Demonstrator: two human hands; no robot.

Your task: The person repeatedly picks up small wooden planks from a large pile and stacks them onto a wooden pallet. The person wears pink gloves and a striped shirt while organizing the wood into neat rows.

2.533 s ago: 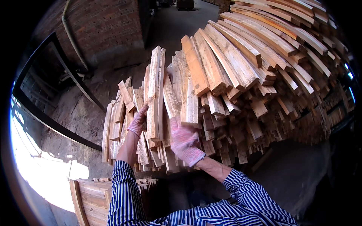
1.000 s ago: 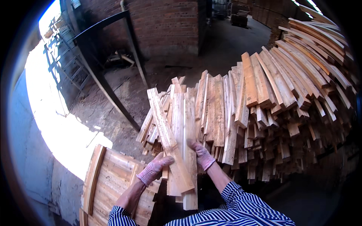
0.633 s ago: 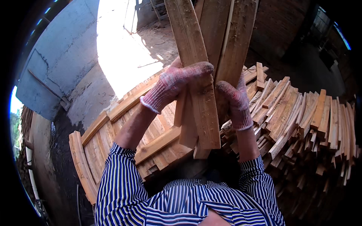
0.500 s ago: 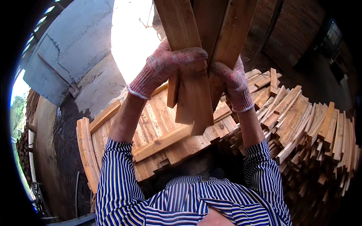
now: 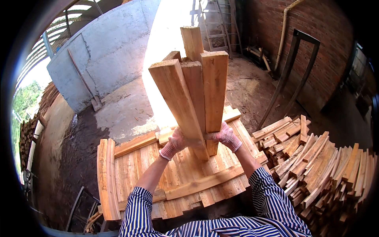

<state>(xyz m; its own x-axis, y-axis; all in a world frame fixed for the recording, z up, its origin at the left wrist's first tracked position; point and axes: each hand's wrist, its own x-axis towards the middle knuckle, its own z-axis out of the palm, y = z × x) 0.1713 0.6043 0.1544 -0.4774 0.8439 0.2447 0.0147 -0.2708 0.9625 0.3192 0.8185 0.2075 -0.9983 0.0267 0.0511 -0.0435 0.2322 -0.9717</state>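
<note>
A bundle of several wooden boards point(image 5: 215, 91) stands nearly upright between my hands, its upper ends fanned a little apart. My left hand point(image 5: 177, 143), in a pinkish knitted work glove, is closed on the bundle's lower left side. On the lower right side, my right hand point(image 5: 225, 135) grips it in a matching glove. Below lies a flat layer of boards point(image 5: 140, 170), with a crosswise strip of wood point(image 5: 201, 185) along its near side. The bundle's lower ends overlap this layer in view; whether they touch it I cannot tell.
A large loose pile of cut boards point(image 5: 316, 166) lies at the right. Beyond the layer stand a dark metal frame point(image 5: 292, 71), a ladder point(image 5: 217, 37) and a brick wall point(image 5: 327, 23). At the left, a long-handled shovel point(image 5: 85, 79) leans on a grey wall point(image 5: 114, 43).
Both hands have lowered the bundle toward the flat layer, and its upper ends now show. The view has tilted up, bringing the ladder and metal frame into sight.
</note>
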